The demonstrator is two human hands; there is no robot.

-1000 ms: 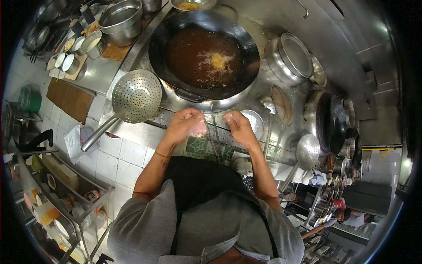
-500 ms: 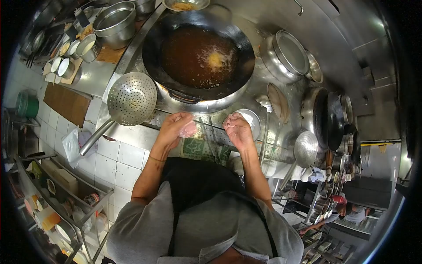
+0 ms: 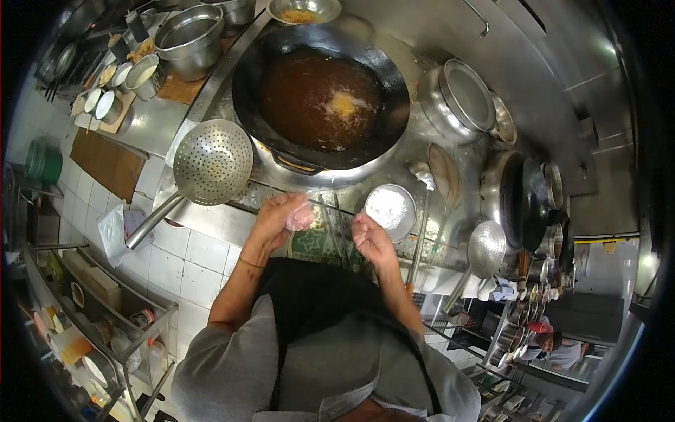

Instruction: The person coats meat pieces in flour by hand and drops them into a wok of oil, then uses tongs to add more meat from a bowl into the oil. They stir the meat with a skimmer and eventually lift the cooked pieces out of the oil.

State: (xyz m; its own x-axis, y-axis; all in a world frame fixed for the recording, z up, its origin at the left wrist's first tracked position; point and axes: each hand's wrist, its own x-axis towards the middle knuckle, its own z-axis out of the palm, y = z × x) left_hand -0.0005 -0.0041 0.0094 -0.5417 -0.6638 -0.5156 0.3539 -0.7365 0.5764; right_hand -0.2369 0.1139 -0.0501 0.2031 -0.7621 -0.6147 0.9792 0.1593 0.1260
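Observation:
My left hand (image 3: 276, 216) holds a small pink, pale piece of what looks like raw meat (image 3: 300, 216) between its fingers, in front of the stove. To the right of it is my right hand (image 3: 373, 238), its fingers pressed together; whatever they may hold is too small to name. Just beyond that hand sits a small metal bowl (image 3: 406, 224) of white powder. A large black wok (image 3: 246, 105) of brown oil stands beyond both hands, with a yellow, bubbling piece (image 3: 342, 105) frying in it. Metal tongs (image 3: 336, 232) lie between my hands.
A perforated skimmer (image 3: 213, 162) rests left of the wok. Right of the bowl lie a ladle (image 3: 420, 172) and another skimmer (image 3: 486, 248). Metal pots (image 3: 460, 98) stand behind them. A steel pot (image 3: 188, 42) is at the back left. Another person (image 3: 562, 352) is far right.
My right hand has moved down and slightly left, off the powder bowl, which now shows fully. My left hand still holds the pink piece, slightly lower. The view has shifted a little.

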